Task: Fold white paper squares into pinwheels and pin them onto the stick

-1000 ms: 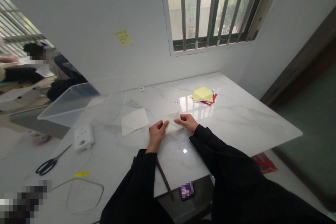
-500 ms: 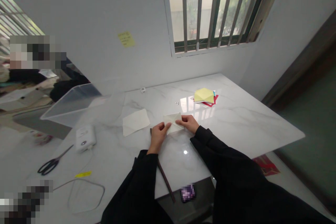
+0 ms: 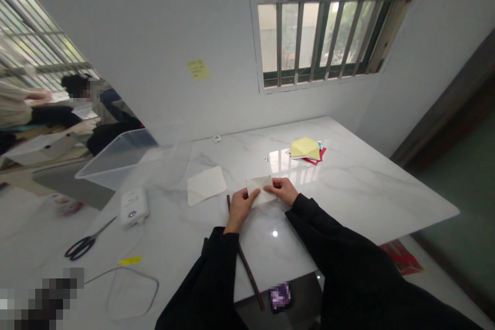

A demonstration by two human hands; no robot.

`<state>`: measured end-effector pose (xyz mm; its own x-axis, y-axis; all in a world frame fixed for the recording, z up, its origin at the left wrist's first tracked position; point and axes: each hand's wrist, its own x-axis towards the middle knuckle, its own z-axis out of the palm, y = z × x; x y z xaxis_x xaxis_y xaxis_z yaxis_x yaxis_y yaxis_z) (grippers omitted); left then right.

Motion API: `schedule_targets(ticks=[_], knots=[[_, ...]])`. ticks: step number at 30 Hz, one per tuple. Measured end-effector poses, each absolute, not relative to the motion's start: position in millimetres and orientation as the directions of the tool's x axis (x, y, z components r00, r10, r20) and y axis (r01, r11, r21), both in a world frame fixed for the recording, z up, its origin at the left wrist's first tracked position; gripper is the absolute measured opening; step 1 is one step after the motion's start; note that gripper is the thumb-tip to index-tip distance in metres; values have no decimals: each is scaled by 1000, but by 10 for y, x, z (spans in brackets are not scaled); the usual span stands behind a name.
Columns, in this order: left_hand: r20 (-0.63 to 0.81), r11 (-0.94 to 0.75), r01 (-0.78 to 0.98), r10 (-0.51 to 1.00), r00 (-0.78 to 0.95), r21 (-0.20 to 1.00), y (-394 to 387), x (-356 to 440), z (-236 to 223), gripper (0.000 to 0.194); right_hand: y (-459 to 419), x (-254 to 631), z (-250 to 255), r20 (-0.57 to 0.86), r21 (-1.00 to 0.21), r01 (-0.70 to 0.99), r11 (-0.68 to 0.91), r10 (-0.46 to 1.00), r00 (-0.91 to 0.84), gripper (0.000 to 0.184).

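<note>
A small cream paper envelope (image 3: 260, 183) is held just above the marble-patterned table, between both hands. My left hand (image 3: 240, 208) pinches its left side, thumb on top. My right hand (image 3: 284, 191) grips the right edge, thumb and fingers closed on the paper. To the left lies a cream sheet of paper (image 3: 207, 185), flat on the table. A thin dark brown stick (image 3: 249, 270) passes beneath my left wrist and sticks out over the table's front edge. Farther back on the right sits a stack of yellow, white and red envelopes (image 3: 305, 149).
On the left are a clear plastic bin (image 3: 112, 160), a white power strip (image 3: 134, 206), black scissors (image 3: 83, 245), a yellow strip (image 3: 130, 260) and a looping cable (image 3: 157, 289). Small bits (image 3: 265, 159) lie near the stack. People sit beyond the partition.
The view has shifted, so everything appears slightly lower and farther right. Both hands keep their hold on the envelope, with little other visible change.
</note>
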<state>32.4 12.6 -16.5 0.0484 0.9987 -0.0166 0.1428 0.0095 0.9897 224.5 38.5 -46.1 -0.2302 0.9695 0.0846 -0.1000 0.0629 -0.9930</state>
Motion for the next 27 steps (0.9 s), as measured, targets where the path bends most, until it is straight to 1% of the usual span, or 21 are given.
schedule_targets(ticks=[7, 14, 19, 24, 27], knots=[[36, -45, 171, 998, 55, 984, 130, 309, -156, 45, 382, 2238, -456, 96, -993, -87, 78, 971, -217, 55], [18, -38, 198, 995, 101, 980, 93, 338, -62, 44, 485, 2265, -546, 117, -991, -71, 111, 988, -96, 64], [5, -28, 188, 993, 120, 982, 72, 353, -16, 46, 500, 2269, -600, 110, -991, -86, 106, 993, -46, 62], [6, -26, 170, 993, 118, 985, 58, 364, 2, 48, 482, 2273, -549, 104, -991, -93, 100, 993, -46, 62], [0, -7, 128, 998, 60, 992, 75, 354, -26, 52, 437, 2263, -466, 120, -989, -92, 112, 989, -84, 65]])
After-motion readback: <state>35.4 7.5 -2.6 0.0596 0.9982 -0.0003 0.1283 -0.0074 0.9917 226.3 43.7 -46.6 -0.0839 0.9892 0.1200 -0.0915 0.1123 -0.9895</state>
